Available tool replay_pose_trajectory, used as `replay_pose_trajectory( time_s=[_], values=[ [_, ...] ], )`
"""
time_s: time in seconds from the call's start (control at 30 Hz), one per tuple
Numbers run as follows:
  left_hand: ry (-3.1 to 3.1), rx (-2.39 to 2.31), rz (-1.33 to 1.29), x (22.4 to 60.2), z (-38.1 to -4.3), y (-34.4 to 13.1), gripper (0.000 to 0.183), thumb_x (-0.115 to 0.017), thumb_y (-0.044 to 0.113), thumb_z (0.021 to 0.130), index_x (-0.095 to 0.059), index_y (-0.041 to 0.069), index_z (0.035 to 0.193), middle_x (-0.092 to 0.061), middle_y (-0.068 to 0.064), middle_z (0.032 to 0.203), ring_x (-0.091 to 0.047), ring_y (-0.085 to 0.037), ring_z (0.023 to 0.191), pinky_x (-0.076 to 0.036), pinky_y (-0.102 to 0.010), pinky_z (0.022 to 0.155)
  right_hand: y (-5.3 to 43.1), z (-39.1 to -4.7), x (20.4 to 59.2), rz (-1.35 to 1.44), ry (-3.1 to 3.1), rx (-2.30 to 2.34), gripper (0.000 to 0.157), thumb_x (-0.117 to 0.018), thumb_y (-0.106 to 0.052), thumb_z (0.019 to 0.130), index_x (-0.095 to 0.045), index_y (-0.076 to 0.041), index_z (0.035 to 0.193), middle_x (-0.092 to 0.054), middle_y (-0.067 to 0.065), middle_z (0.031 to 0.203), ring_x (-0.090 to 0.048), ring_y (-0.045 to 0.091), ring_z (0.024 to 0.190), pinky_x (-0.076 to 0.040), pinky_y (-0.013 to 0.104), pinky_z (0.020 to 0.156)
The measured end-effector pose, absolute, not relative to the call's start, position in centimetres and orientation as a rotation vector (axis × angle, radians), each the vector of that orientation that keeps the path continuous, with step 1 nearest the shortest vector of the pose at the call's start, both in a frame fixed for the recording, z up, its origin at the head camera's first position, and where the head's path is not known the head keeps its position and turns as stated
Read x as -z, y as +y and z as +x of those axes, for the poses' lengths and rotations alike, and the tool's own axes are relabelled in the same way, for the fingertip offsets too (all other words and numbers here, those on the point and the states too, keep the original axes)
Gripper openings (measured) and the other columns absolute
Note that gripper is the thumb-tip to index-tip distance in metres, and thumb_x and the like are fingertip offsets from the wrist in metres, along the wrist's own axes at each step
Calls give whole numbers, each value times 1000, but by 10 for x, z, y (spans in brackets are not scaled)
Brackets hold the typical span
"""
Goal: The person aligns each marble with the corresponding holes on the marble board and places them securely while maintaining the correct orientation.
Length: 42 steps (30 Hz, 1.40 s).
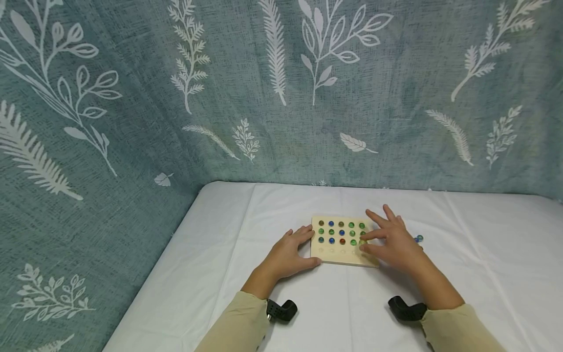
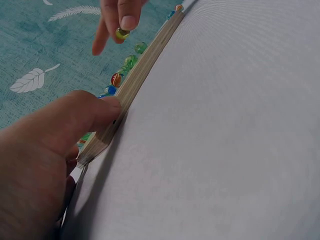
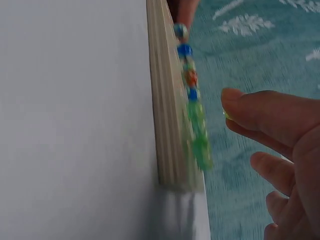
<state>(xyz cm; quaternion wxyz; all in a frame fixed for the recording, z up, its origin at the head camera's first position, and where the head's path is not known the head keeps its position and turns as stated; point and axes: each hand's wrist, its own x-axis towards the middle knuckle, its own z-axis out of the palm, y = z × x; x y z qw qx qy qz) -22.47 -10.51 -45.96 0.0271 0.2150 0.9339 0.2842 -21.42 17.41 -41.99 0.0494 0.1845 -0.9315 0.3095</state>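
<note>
A pale wooden board with rows of round hollows lies on the white cloth, and coloured glass marbles fill its three far rows. The visible hollows of the near row hold no marbles. My left hand grips the board's left end, fingers along the side and thumb against the front edge. Over the board's right part, my right hand pinches a yellow-green marble between thumb and forefinger, above the row of marbles. In the right wrist view its fingertips mostly cover that marble.
A few loose marbles lie on the cloth beyond the right hand, partly hidden by it. White cloth covers the table. A teal leaf-patterned curtain hangs behind and to the left.
</note>
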Motion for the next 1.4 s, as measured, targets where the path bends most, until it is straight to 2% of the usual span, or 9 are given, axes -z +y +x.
replay_pose_trajectory(
  time_s=[0.3, 0.5, 0.8, 1.4],
  values=[
    [2879, -857, 694, 459, -225, -107, 71, -63, 55, 81, -44, 24, 142, -30, 15, 151, -25, -6, 141, -16, -34, 120, 132, -215, 424, 722, -2849, -919, 18, -76, -24, 77, -77, -17, 93, -38, 15, 148, -3, 44, 143, -2, 69, 110],
    [2890, -839, 722, 458, -225, -108, 71, -62, 56, 82, -44, 23, 142, -31, 12, 151, -25, -7, 141, -17, -35, 120, 117, -217, 428, 743, -2867, -892, 18, -76, -27, 77, -78, -17, 93, -39, 14, 147, -4, 43, 143, -3, 68, 111],
    [2891, -831, 749, 459, -225, -109, 73, -65, 51, 81, -41, 22, 144, -29, 13, 152, -24, -6, 141, -17, -37, 120, 101, -218, 428, 795, -2861, -851, 14, -76, -28, 78, -77, -20, 89, -39, 15, 147, -7, 45, 142, -6, 70, 110],
    [2894, -855, 754, 461, -225, -109, 71, -65, 44, 80, -42, 22, 143, -32, 14, 150, -26, -7, 140, -17, -37, 120, 90, -220, 426, 753, -2887, -800, 18, -77, -28, 76, -77, -19, 91, -40, 13, 147, -9, 42, 143, -7, 66, 112]
  ],
)
